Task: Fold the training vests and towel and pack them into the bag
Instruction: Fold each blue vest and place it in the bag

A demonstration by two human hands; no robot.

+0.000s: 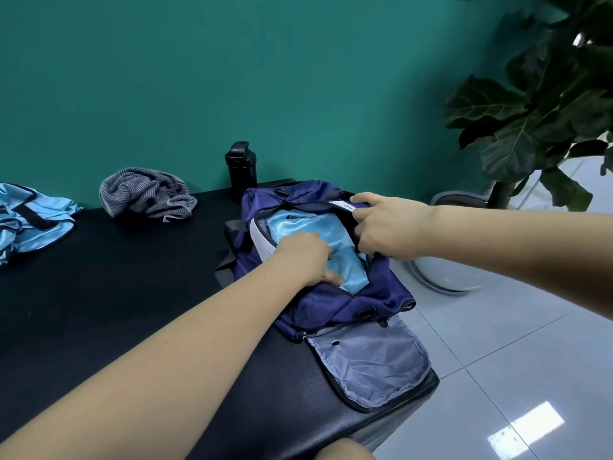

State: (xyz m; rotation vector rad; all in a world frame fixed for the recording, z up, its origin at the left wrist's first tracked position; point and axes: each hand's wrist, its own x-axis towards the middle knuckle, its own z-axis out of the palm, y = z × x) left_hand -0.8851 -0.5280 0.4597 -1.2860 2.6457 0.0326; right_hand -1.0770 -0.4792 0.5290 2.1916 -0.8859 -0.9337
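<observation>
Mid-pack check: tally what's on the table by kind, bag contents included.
Bag: 1
Vests: 2, the vest in the bag and the vest pile at left, which may hold more
Towel: 1
Bottle: 1
Total: 5
</observation>
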